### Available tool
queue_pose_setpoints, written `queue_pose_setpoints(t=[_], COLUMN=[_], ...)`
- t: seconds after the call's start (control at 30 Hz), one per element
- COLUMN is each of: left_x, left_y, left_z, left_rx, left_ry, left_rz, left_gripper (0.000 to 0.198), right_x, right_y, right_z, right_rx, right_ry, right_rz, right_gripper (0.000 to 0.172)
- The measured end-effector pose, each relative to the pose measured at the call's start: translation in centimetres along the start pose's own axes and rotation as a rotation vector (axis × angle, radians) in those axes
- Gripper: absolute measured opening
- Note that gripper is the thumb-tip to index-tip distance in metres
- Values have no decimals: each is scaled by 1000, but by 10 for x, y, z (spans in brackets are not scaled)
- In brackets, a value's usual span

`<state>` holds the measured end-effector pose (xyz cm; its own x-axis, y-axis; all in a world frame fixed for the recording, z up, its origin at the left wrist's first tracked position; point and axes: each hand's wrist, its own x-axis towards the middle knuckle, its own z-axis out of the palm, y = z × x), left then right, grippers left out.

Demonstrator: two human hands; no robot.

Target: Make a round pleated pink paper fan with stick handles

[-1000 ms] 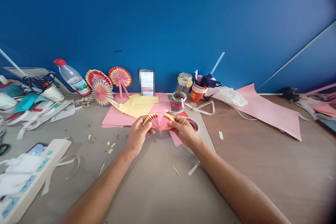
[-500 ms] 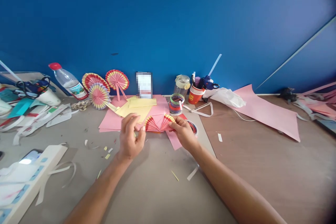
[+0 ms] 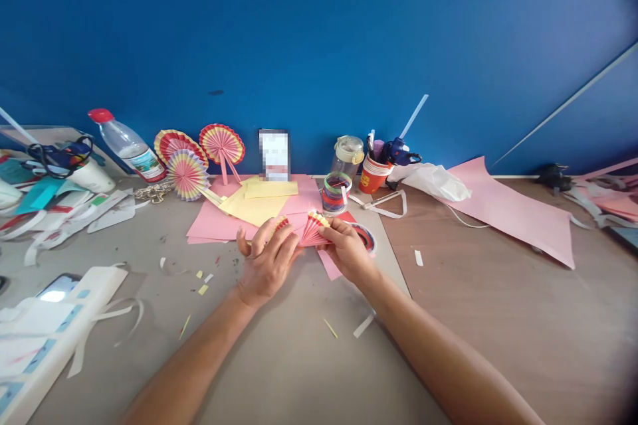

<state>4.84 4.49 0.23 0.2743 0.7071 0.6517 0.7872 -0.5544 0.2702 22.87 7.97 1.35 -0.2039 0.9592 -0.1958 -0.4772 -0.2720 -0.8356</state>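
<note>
A pleated paper fan (image 3: 313, 232) in pink, red and yellow is held up between my two hands above the table. My right hand (image 3: 353, 251) pinches its right end between thumb and fingers. Over the fan's left half lie the fingers of my left hand (image 3: 269, 262), closed on it and covering most of that side. Just behind the fan are yellow paper (image 3: 264, 209) and pink sheets (image 3: 207, 222). A roll of tape (image 3: 367, 239) lies beside my right hand, partly hidden by it.
Finished round paper fans (image 3: 222, 144) lean against the blue wall near a tilted bottle (image 3: 132, 149). A phone (image 3: 274, 154) stands at the back. Right of it are a jar (image 3: 346, 159) and a red cup (image 3: 373, 172) with tools. Paper scraps (image 3: 203, 289) and a white box (image 3: 74, 325) lie left.
My left hand has moved right and closed over the left half of the fan, which showed openly before. My right hand keeps its pinch. The view has shifted slightly.
</note>
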Motion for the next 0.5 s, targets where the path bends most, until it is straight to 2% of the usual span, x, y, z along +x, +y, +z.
queue_pose_setpoints(t=[0.3, 0.4, 0.5], left_x=[1, 0, -1], left_y=[-1, -2, -3], left_z=[0, -2, -3], left_rx=[11, -101, -178], left_ry=[-37, -66, -40], left_rz=[12, -39, -119], left_gripper=[8, 13, 11], right_x=[1, 1, 0], right_y=[0, 1, -1], right_z=[1, 3, 5], right_rx=[83, 63, 46], right_ry=[-47, -49, -51], right_rz=[50, 46, 30], right_gripper=[20, 21, 23])
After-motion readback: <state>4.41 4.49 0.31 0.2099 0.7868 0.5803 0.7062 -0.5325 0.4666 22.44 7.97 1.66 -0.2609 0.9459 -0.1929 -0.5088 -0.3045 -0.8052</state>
